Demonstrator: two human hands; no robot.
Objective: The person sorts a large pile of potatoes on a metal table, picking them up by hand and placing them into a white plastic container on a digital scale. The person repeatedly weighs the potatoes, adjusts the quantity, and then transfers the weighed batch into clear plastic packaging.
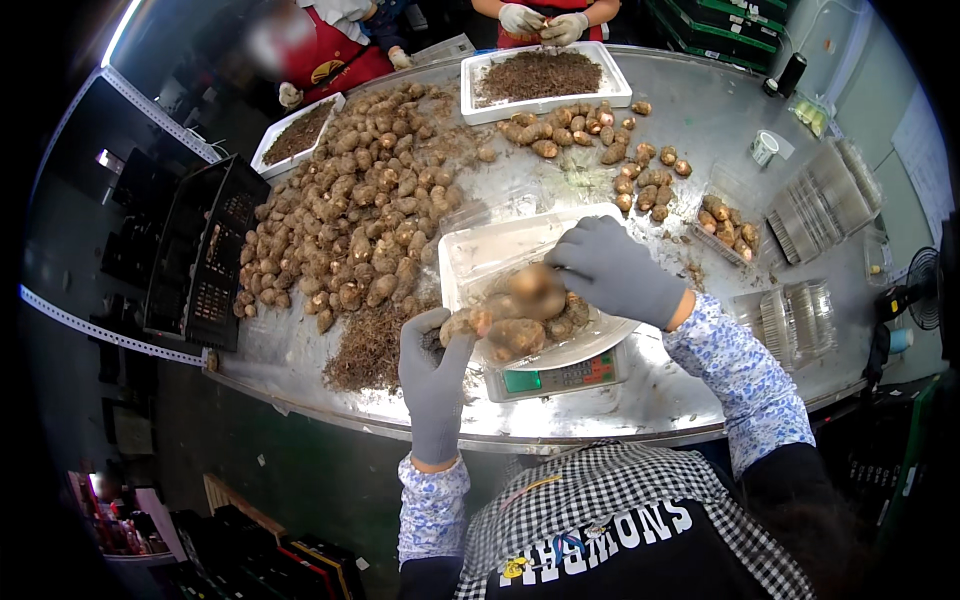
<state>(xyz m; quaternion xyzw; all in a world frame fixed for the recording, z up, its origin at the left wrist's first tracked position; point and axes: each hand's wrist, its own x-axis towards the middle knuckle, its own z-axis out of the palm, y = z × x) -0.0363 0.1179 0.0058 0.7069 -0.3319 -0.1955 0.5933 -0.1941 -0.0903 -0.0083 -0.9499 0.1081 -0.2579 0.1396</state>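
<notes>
My gloved left hand [432, 365] grips a brown tuber [460, 326] at the near-left corner of a white plastic tray [465, 255]. My gloved right hand [610, 265] holds another tuber [535, 290], motion-blurred, over the tray. More tubers [517, 337] lie in the tray, which sits on a digital scale [555, 385]. A large heap of hairy brown tubers [350, 190] covers the left of the steel table [700, 400], with root scraps [365, 350] along its near side.
A black crate [190, 250] stands left. Right are a filled clear pack [725, 225], stacked lids [820, 200], containers [795, 325], a cup [763, 147] and a fan [915, 290]. Two co-workers [340, 60] [545, 22] stand opposite behind debris trays [300, 135] [545, 75].
</notes>
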